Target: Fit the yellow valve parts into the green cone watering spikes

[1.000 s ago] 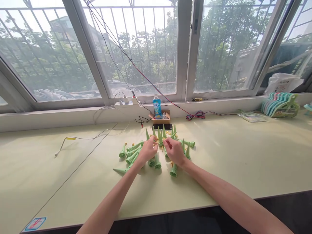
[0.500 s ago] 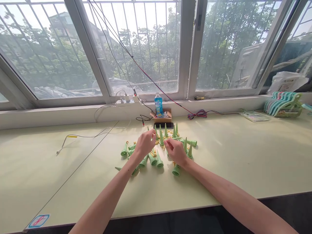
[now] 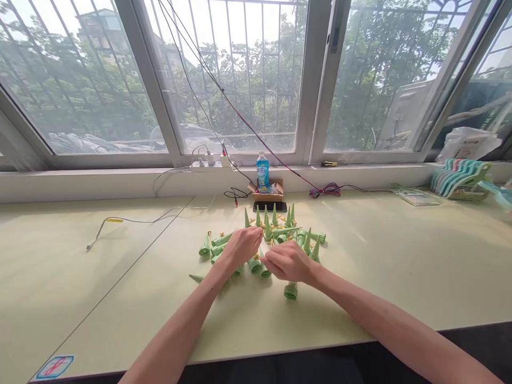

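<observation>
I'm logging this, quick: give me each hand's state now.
Left hand: fingers curled closed by the green cones; anything held can't be told.
Right hand: fingers curled closed; hold can't be told.

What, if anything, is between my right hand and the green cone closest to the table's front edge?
Nothing visible stands between your right hand and that green cone; the hand hides its narrow end, so I can't tell what lies underneath.

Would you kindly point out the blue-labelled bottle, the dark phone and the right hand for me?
Blue-labelled bottle (image 3: 263,175): head view, on the label.
Dark phone (image 3: 270,206): head view, on its flat face.
Right hand (image 3: 288,261): head view, on the back of the hand.
</observation>
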The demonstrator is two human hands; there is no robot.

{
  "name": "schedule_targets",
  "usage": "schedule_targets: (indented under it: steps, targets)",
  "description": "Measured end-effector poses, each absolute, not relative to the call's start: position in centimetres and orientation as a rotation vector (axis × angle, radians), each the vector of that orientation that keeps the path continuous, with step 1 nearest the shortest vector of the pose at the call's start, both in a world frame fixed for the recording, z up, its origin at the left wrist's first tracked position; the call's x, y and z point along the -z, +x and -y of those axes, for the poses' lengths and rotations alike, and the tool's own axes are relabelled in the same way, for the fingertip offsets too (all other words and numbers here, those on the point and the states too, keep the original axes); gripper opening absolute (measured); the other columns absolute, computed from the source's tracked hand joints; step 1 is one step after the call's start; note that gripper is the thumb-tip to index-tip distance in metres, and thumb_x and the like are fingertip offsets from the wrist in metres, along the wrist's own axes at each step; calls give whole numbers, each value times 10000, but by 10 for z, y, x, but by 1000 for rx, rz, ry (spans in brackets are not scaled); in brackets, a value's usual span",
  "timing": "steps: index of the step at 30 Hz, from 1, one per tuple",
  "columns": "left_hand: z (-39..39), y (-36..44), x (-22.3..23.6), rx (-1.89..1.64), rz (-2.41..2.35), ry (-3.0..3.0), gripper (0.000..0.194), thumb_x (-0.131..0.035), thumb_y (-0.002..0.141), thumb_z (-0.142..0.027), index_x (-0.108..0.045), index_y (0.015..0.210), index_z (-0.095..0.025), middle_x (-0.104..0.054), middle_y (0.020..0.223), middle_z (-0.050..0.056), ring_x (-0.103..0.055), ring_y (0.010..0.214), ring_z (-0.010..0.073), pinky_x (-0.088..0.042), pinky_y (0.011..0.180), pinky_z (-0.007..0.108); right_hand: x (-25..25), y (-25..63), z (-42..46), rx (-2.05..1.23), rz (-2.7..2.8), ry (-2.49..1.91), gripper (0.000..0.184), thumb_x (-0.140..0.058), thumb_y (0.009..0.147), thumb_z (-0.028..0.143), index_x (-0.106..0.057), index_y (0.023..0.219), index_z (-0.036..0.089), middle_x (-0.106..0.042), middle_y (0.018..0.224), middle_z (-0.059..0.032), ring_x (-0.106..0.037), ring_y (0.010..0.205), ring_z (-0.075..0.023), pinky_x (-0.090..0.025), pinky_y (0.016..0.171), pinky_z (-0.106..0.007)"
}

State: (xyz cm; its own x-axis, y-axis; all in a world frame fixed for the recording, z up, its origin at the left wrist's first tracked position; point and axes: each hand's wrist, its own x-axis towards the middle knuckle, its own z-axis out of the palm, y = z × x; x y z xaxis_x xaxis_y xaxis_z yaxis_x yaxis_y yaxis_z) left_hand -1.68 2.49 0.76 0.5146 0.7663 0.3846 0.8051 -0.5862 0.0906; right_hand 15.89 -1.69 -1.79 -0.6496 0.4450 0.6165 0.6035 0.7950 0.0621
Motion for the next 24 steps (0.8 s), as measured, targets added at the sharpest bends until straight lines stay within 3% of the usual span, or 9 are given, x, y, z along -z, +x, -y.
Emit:
schedule_targets:
  steps: [4, 8, 13, 19, 24]
  targets:
    - [-25, -14, -6, 584, 1345, -2684, 284, -370, 919, -173, -510, 673, -181, -543, 631, 14, -432, 508, 126, -265, 509, 259, -1, 163, 2, 469, 2295, -1206, 315, -383, 975, 155, -572, 723, 164, -548, 644, -24, -413, 543, -125, -234, 521, -271]
    - [-27, -15, -4, 650, 1312, -2712, 277, -388, 927, -186, -541, 696, -171, -570, 649, 14, -448, 511, 114, -284, 513, 241, -27, 167, -14, 502, 2472, -1498, 227, -490, 821, -34, -628, 889, 134, -640, 841, -95, -560, 805, -188, -342, 679, -271]
    - [-27, -16, -2, 706, 1309, -2732, 265, -415, 924, -194, -571, 712, -166, -586, 649, 6, -457, 520, 106, -293, 513, 228, -42, 168, -31, 315, 2692, -1833, 246, -502, 859, 12, -670, 995, 130, -684, 1005, -155, -609, 1008, -252, -391, 776, -307]
    - [-27, -14, 0, 737, 1297, -2762, 258, -426, 914, -184, -600, 725, -161, -605, 655, 8, -460, 526, 103, -297, 520, 224, -45, 170, -38, 233, 2766, -1905, 269, -511, 851, 20, -689, 1010, 143, -704, 1001, -133, -668, 925, -220, -417, 708, -274]
    - [-27, -15, 1, 777, 1314, -2771, 267, -425, 920, -203, -610, 731, -165, -610, 656, 10, -473, 535, 108, -302, 528, 224, -58, 176, -33, 223, 2795, -1860, 273, -510, 817, 3, -692, 953, 154, -703, 960, -98, -660, 830, -175, -343, 573, -227]
